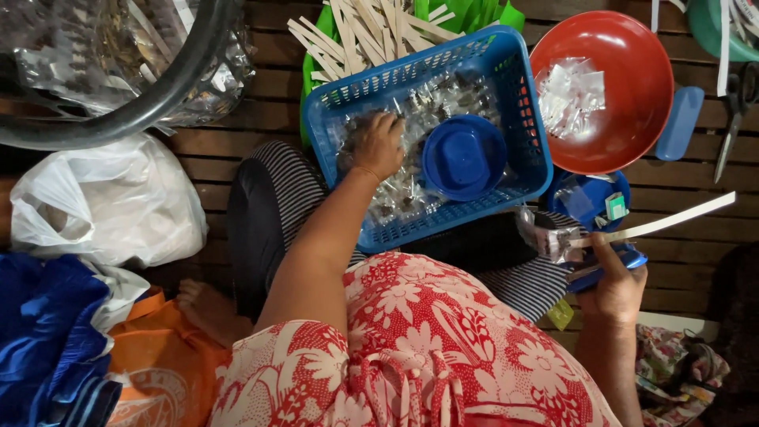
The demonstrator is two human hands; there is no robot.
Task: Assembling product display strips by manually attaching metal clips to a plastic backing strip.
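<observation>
Left hand (378, 145) grips crinkly packets in mesh basket (518, 126); right hand (613, 286) perhaps clamps stapler (605, 271).

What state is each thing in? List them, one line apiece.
Blue basket: upright, filled with small clear packets.
Blue lid: lying in the basket.
Red bowl: upright, holding clear packets.
Left hand: reaching into the basket, on the packets.
Right hand: gripping a blue stapler with a white strip.
Scissors: lying closed.

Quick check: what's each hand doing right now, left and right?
Left hand: down in the blue basket, fingers curled on small clear packets; grip unclear.
Right hand: closed on a blue stapler and a white strip.
</observation>
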